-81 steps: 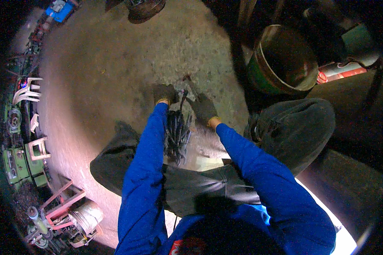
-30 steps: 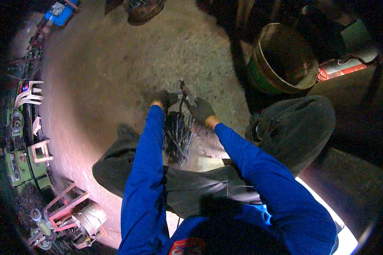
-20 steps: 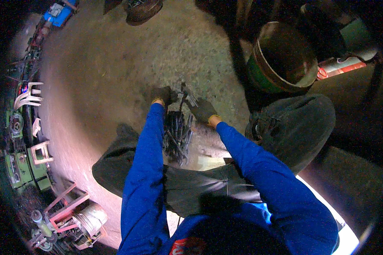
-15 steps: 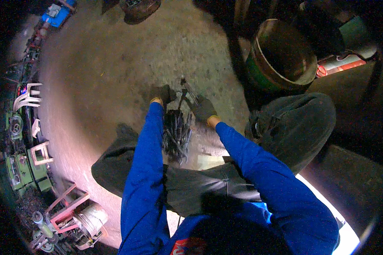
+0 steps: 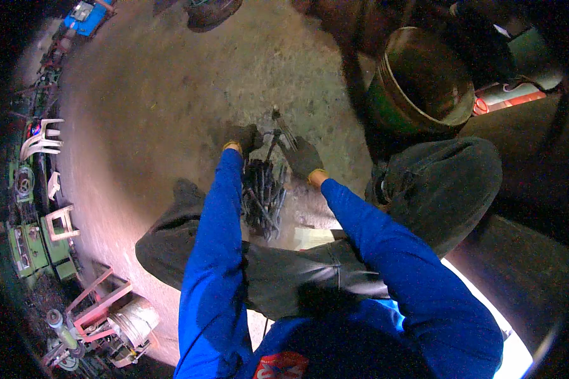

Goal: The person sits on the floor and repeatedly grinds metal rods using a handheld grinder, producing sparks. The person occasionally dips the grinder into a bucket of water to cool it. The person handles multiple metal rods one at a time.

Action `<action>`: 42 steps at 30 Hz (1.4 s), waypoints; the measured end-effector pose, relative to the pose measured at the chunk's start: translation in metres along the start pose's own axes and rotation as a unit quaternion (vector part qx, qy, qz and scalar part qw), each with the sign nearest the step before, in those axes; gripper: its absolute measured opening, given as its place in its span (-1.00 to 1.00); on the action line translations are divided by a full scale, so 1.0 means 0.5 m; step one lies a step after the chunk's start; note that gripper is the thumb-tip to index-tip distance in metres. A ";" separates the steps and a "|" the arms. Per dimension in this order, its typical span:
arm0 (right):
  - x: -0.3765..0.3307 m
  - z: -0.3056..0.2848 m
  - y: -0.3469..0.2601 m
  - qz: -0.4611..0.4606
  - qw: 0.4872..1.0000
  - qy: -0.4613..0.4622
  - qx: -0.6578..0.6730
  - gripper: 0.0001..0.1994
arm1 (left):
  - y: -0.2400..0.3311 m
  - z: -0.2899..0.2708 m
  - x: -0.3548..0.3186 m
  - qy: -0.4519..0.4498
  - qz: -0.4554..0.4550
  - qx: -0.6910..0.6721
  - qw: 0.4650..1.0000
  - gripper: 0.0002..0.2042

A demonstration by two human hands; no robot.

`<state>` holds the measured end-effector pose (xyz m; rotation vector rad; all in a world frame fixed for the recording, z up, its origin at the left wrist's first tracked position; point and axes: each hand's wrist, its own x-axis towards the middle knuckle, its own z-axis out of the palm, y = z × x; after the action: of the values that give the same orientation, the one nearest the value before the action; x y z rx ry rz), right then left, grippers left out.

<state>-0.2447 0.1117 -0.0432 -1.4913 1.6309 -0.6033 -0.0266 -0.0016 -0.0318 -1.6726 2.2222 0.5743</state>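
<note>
A rough, mottled, concrete-like floor [image 5: 171, 76] spreads beneath a deep round bucket [image 5: 385, 106], its green wall grimy and its rim worn, and a heap of slender dark metal rods [image 5: 263, 196], long and straight-sided, lies loosely crossed between the person's legs. Just beyond the heap, the right hand [image 5: 305, 156], in a dark matte glove, has its fingers wrapped around a slim greyish bar [image 5: 286, 131], while the similarly gloved left hand [image 5: 250, 138] looks curled, though what it grips I cannot tell
</note>
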 end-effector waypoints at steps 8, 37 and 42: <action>-0.010 -0.020 -0.022 0.066 0.996 -0.062 0.015 -0.39 | -0.047 0.016 0.019 -0.028 0.024 -0.020 0.999 -0.76; -0.024 0.009 -0.043 0.024 0.998 -0.046 0.044 -0.45 | -0.014 -0.029 -0.010 0.106 -0.054 0.002 0.993 -0.67; -0.015 -0.002 -0.033 -0.011 0.997 0.068 0.029 -0.45 | -0.006 -0.010 0.026 0.058 0.000 -0.052 0.997 -0.66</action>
<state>-0.2363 0.1157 -0.0279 -1.4545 1.6873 -0.7711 -0.0275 -0.0157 -0.0338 -1.8002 2.3089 0.6174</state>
